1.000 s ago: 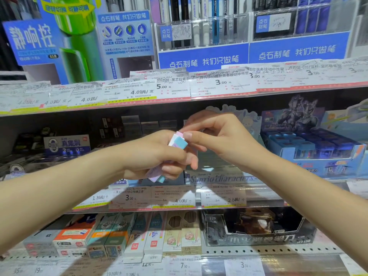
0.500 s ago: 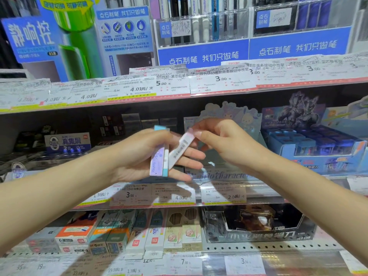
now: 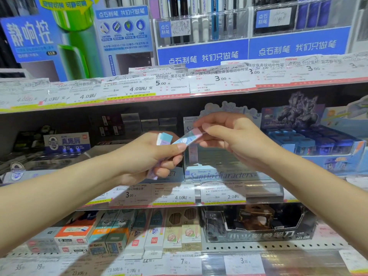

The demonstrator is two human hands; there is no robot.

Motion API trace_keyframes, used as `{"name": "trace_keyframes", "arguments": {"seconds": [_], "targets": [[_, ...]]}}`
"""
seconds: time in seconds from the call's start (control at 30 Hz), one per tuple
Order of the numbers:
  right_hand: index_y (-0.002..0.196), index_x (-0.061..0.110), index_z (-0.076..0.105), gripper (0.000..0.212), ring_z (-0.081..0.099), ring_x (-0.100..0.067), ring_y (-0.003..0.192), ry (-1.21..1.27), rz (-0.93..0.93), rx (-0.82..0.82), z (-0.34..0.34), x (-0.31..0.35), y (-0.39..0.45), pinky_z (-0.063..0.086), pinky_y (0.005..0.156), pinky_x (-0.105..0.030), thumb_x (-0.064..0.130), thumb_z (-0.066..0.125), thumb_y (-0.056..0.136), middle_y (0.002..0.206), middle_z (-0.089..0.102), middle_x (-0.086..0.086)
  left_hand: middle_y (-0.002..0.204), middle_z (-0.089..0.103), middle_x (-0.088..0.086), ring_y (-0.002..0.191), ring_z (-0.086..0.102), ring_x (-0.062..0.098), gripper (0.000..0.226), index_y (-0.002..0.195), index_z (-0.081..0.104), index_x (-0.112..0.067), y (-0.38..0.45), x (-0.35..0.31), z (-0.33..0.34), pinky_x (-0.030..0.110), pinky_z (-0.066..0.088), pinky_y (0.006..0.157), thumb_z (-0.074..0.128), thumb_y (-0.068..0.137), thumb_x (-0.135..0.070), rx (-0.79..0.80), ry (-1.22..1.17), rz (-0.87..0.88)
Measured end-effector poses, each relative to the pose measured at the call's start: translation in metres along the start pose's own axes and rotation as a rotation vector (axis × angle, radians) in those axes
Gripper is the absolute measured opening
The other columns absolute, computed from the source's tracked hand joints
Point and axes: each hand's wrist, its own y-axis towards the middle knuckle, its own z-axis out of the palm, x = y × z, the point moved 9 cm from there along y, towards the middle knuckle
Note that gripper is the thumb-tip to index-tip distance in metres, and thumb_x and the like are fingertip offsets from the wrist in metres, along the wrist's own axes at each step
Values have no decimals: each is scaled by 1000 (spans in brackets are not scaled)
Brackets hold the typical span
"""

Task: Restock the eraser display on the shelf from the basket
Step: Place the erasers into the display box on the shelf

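While your left hand [image 3: 147,156] keeps a small stack of erasers [image 3: 163,140] clamped in curled fingers, your right hand [image 3: 235,140] pinches one single eraser [image 3: 189,137] by its pink end, thumb and forefinger closed narrowly on it. That eraser slants down from your right fingertips toward your left thumb, its lower end just beside or touching the thumb tip; which, I cannot tell. The pale display box [image 3: 219,172] with script lettering sits behind and below both sets of fingers, on the middle shelf [image 3: 179,198]. No basket shows here.

Judging by its look, the eraser is light, firm with slight give, and sleeved in glossy wrap, so it may slide if you hold only the tip. Shift your pinch toward the middle of its long sides, across the narrow width, before you lower it. It will not break, but a loose two-finger hold at one end lets it pivot. The stack in your left hand looks held mostly by squeeze, its blue end poking above your fingers; hold the pressure even, or the outer piece could slip free.
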Motion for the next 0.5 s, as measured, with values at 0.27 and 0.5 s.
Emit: {"name": "trace_keyframes", "arguments": {"seconds": [0.27, 0.5], "targets": [[92, 21, 57, 25, 63, -9, 69, -194, -93, -109, -2, 0, 2, 54, 67, -18, 2, 66, 78, 78, 62, -1, 82, 63, 29, 48, 35, 16, 21, 73, 66, -16, 6, -13, 3, 24, 22, 48, 57, 88, -27, -55, 124, 179], [92, 15, 63, 26, 62, -15, 72, -394, -128, -172, -21, 5, 8, 50, 72, -15, -3, 69, 74, 89, 64, -9, 98, 67, -16, 82, 58, -7, 38, 112, 63, -15, -8, -43, -7, 6, 43, 75, 46, 87, 6, -195, 940, 516]]}}
